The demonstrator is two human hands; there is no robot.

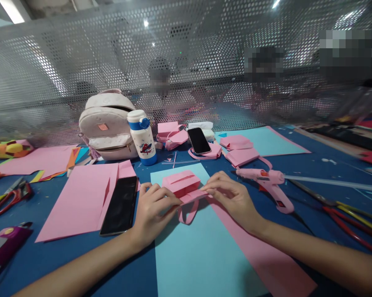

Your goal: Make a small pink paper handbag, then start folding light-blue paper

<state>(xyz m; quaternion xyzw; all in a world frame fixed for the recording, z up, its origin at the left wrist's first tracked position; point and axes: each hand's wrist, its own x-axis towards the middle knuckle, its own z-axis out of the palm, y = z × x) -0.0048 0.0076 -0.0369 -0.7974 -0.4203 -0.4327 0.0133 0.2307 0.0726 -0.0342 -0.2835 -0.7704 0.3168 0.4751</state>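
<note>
A small folded pink paper bag (186, 187) with a looped strip handle rests over a light blue sheet (201, 247). My left hand (155, 208) pinches the near left edge of its flap. With thumb and fingers closed, my right hand (231, 198) grips the flap's right corner. The paper loop (188, 216) hangs toward me between the hands. Under the blue sheet, a pink sheet (263, 260) shows along its right side. Beyond my right hand lies a pink hot glue gun (266, 181) with a glue stick in its back.
A dark phone (119, 206) and folded pink paper (77, 198) lie left. Behind stand a backpack (107, 123) and a water bottle (142, 140). Another phone (198, 141) rests among pink paper bags (240, 150). Scissors lie right (337, 206) and left (11, 196). A perforated metal screen (111, 57) closes the back.
</note>
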